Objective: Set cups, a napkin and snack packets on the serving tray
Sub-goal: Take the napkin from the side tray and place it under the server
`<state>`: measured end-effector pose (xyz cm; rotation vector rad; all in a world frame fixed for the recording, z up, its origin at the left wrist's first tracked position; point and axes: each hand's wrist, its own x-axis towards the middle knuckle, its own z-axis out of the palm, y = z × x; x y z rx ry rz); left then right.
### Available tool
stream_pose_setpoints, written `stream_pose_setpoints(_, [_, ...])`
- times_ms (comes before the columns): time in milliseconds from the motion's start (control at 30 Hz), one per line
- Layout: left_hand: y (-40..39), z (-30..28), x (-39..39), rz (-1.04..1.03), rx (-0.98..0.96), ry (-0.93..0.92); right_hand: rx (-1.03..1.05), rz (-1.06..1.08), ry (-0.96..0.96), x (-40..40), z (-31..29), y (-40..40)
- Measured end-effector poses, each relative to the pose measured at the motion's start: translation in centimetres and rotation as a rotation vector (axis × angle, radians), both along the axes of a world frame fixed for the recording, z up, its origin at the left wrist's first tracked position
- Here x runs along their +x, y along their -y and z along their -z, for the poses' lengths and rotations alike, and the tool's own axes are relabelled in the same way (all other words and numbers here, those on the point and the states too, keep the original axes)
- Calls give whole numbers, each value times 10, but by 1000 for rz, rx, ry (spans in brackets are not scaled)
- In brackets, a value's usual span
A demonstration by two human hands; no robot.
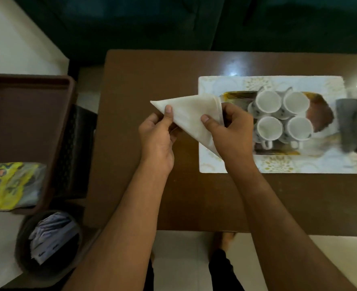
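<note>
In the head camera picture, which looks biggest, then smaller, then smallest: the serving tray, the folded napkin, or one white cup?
1. Serving tray, clearly the biggest.
2. Napkin, a folded triangle pinched by the left hand and right hand; held nearer the camera, so it may look larger.
3. One cup, smallest.

My right hand hides the near-left part of the tray. A dark blurred object runs off the right edge; I cannot identify it. The yellow packet is cut by the left edge, its lettering unreadable.
</note>
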<state>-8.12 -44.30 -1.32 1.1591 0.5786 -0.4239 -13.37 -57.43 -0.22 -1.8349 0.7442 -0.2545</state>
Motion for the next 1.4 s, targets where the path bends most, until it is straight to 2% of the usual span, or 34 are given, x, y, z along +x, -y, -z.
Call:
stream_pose_setpoints(400, [187,-1,-39,80,-48,-26,-31,189,55,-68,-4,174])
stream_pose_setpoints(733, [310,-2,-59,166,-80,-18,-88,433,113,-110,-1,269])
stream_pose_setpoints(867, [348,-1,-76,267,14,38,-190,605,142,-120,-1,293])
stream_pose_setpoints(1000, [372,9,-93,396,172,119,-378,675,134,-128,1,311])
stream_pose_setpoints(1200, [386,24,-108,578,362,241,-546,629,69,-128,13,327])
stream_pose_setpoints(1400, [397,35,-116,688,437,288,-542,527,-13,-125,31,327])
